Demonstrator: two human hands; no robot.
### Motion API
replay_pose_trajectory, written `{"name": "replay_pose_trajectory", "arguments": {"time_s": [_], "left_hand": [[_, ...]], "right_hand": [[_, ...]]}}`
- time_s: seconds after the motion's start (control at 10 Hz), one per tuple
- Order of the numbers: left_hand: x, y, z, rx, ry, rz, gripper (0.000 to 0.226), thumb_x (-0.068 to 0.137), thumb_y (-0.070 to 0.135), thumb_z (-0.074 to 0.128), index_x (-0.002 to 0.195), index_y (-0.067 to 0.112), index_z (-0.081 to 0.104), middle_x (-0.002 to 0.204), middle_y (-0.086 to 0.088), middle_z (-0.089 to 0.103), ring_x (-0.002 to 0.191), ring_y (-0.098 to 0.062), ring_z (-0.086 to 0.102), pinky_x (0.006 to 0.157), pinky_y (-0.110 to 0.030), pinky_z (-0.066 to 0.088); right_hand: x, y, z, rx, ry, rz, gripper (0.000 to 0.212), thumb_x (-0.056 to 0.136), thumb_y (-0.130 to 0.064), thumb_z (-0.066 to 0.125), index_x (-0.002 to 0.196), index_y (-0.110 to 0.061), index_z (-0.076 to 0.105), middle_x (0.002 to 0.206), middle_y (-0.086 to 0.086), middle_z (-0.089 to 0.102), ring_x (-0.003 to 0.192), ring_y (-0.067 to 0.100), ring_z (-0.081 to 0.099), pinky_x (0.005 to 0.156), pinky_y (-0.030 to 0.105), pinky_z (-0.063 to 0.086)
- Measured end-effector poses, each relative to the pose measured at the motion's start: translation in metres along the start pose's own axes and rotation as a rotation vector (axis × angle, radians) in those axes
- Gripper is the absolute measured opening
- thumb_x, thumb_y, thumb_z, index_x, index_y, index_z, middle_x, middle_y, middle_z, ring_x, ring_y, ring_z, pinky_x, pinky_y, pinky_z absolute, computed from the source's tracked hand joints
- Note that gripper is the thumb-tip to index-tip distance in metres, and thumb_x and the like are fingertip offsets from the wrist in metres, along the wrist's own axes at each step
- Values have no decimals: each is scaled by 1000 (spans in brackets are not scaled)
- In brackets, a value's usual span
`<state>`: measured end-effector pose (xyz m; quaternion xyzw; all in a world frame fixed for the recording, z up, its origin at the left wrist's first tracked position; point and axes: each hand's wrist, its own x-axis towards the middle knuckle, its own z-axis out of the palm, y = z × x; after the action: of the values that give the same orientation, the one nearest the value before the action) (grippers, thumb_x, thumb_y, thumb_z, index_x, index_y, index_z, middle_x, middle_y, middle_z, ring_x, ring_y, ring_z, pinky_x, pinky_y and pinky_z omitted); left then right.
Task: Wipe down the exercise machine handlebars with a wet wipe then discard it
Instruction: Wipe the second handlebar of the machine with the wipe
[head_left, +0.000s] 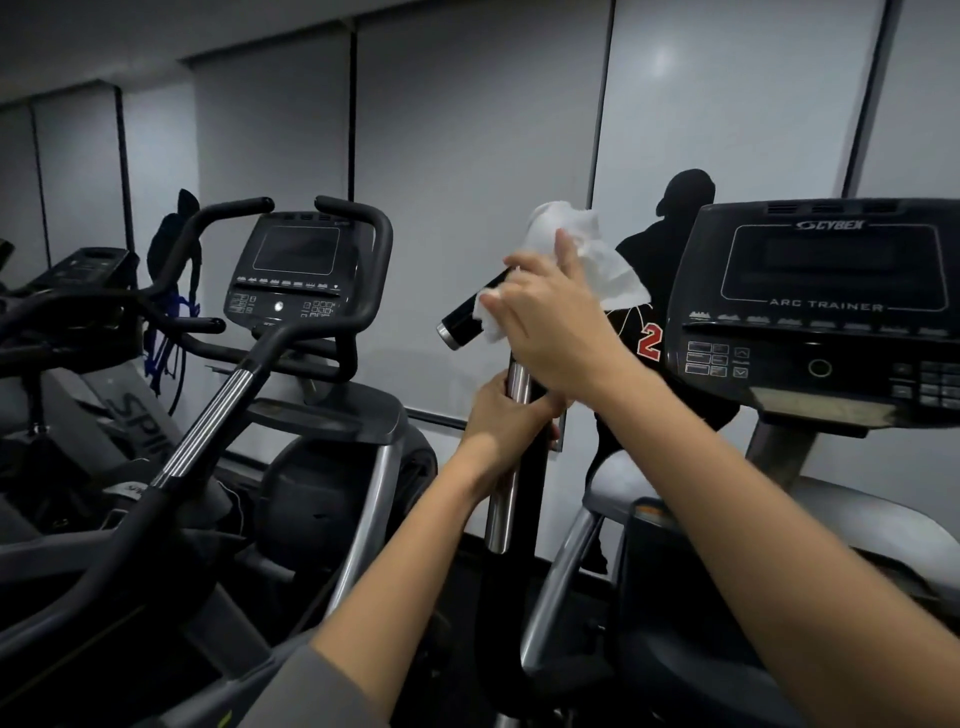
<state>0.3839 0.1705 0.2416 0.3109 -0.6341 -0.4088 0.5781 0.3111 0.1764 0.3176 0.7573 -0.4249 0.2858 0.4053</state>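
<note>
A black handlebar grip (470, 312) with a silver end cap juts up and left at the centre of the view. Below it runs its chrome and black upright post (503, 514). My right hand (550, 322) presses a crumpled white wet wipe (587, 249) around the upper part of the grip; loose folds of the wipe stick out above and to the right of the fingers. My left hand (501, 415) is wrapped around the chrome post just below the right hand.
The Arc Trainer console (821, 306) stands close on the right. A second machine with a console (293, 270) and black handlebars (208, 410) fills the left. Grey blinds (467, 130) cover the wall behind. A dark reflected figure (675, 244) shows beside the console.
</note>
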Motion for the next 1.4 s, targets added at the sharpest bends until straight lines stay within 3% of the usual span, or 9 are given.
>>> {"name": "replay_pose_trajectory", "arguments": {"time_s": [0.2,0.4,0.6,0.7,0.8,0.9,1.1,1.2,1.4], "left_hand": [[-8,-1,-2,60,-16,138,27,98,8,42,122,2,53,79,16,50,74,10,57,62,-7,47],[-9,1,0,-60,-42,49,15,83,8,67,80,13,53,59,-3,56,43,-8,54,45,-20,47],[-6,-4,0,-51,-20,59,18,82,19,71,81,15,53,66,-2,58,48,-9,56,49,-20,48],[-6,-4,1,-29,-11,66,19,82,25,71,78,16,54,65,1,59,50,-10,57,53,-23,49],[-5,-6,2,-43,-12,74,21,82,32,69,81,16,55,68,-2,59,50,-11,58,56,-26,49],[-4,-7,2,-25,-19,85,42,74,54,60,90,16,53,71,-2,58,50,-9,58,55,-26,48],[0,-10,2,50,23,36,97,67,81,13,122,9,50,83,-11,63,60,-15,65,56,-24,54],[2,-12,-1,129,77,-33,100,70,87,8,141,23,37,130,-8,59,117,-26,58,100,-42,46],[0,-8,0,145,123,-19,69,90,66,15,141,21,24,125,0,52,114,-18,54,99,-38,45]], "right_hand": [[-49,-18,12,244,140,-43,39,91,-18,40,84,4,71,101,19,71,115,27,59,112,48,26],[-75,-1,-41,1656,590,997,45,100,-33,35,78,-19,71,72,-1,70,68,13,66,63,27,54],[-77,44,-47,2303,551,1428,33,97,-7,29,86,4,58,116,13,63,118,26,55,106,36,40],[-58,33,-32,2196,508,1428,23,89,5,33,78,1,53,94,19,67,120,29,53,103,31,41],[-27,23,-32,2076,790,1556,39,61,10,55,99,10,52,132,17,54,131,30,45,107,41,36],[2,15,-18,1400,142,1253,46,92,-44,45,114,-5,56,115,7,60,105,27,59,94,40,49],[10,13,6,1575,36,1024,73,93,-59,24,115,1,58,101,19,67,96,35,65,94,48,51],[4,-1,12,1405,86,947,74,93,-61,19,114,-3,59,104,17,68,103,32,63,95,46,49],[-45,-31,24,1133,146,902,54,99,-45,22,110,-4,55,94,14,65,94,27,60,84,36,44]]}}
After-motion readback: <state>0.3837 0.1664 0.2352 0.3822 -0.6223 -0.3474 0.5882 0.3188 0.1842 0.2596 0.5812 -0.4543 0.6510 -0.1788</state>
